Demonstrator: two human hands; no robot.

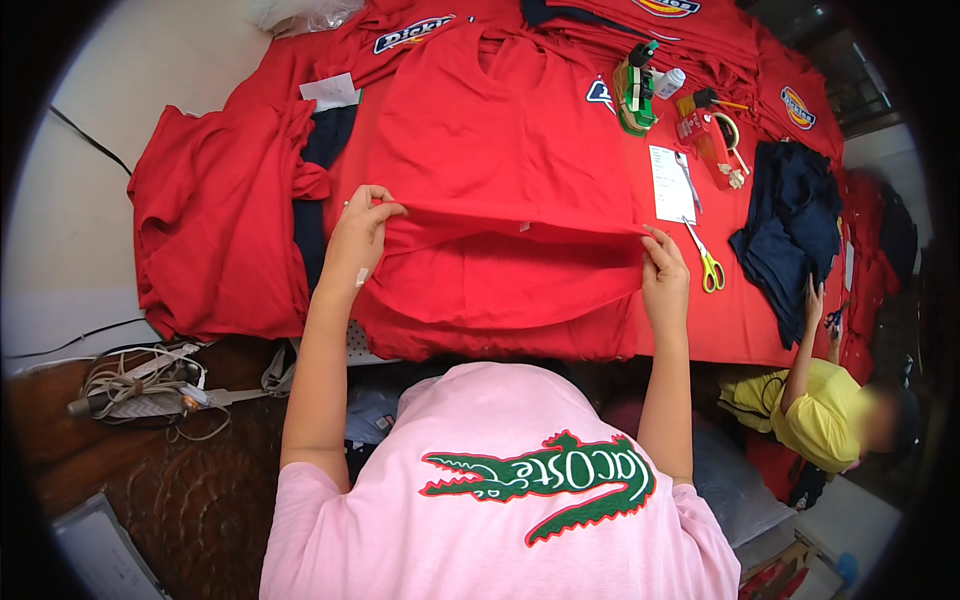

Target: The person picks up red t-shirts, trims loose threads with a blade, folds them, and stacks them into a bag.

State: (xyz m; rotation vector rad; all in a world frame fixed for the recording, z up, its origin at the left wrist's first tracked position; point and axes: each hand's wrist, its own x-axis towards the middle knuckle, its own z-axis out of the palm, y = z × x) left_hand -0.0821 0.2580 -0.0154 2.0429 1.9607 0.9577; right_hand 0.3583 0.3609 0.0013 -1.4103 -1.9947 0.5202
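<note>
At the middle of the table, the red T-shirt (505,170) lay flat with its neck toward twelve o'clock, and its lower part was folded up along a crease running from nine to three o'clock. The left hand (358,238) pinched the crease at its nine o'clock end, fingers closed on the cloth; the right hand (664,272) pinched the three o'clock end the same way. Beneath the shirt sat a stack of folded red shirts (480,340), its edge showing toward six o'clock.

The fold could have gone crooked: the right hand sat lower than the left, so an uneven pull would have skewed the crease and left the hem off-square on the stack. A small tag (523,227) showed near the middle of the crease and might have been trapped or creased inside.

At nine o'clock a loose heap of red cloth (215,220) pressed close to the left hand, and a dragged sleeve could have tangled with it. At three o'clock the scissors (706,262) lay just beside the right hand, blades toward the paper slip (670,183); a sideways sweep could have knocked them or snagged the fabric. Farther toward four o'clock another person's hand (813,300) rested on dark blue garments (790,225), well apart from the fold.
</note>
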